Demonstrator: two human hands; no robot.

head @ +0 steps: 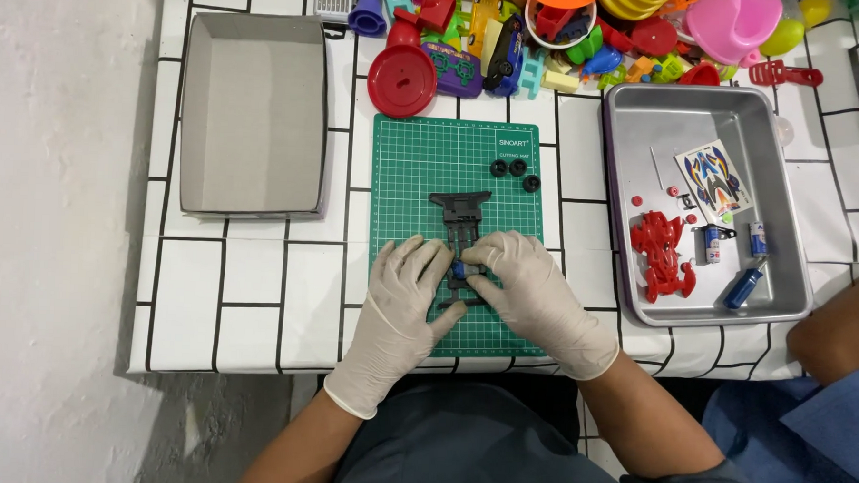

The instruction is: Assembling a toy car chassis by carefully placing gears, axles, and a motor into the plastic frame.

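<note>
Both hands wear thin white rubber gloves and meet over a dark grey plastic toy car chassis [461,235] that lies flat on the green gridded cutting mat [423,165], near the middle of the counter [256,293] with its white tile pattern. The left hand [407,286] rests on the mat at the left side of the chassis, fingers spread and the thumb pressing against the lower edge of the frame. The right hand [533,285] covers the right side, and its fingertips are pressed together around a small blue part [459,269] at the middle of the frame; it is perhaps a motor, but the fingers hide most of it. The chassis looks light and stiff, with thin bars that could snap if bent, so I judge it is best held by its long side rails, not by the narrow bumper end. Three small black wheels [516,171] lie loose on the mat, above and to the right of the chassis, apart from it. On the right stands a shallow grey metal tray [700,113] with a red plastic car body [664,252], a sticker sheet [713,177] and small batteries. An empty grey cardboard box [253,112] stands on the left, and a pile of colourful plastic toys [589,28] fills the far edge.
</note>
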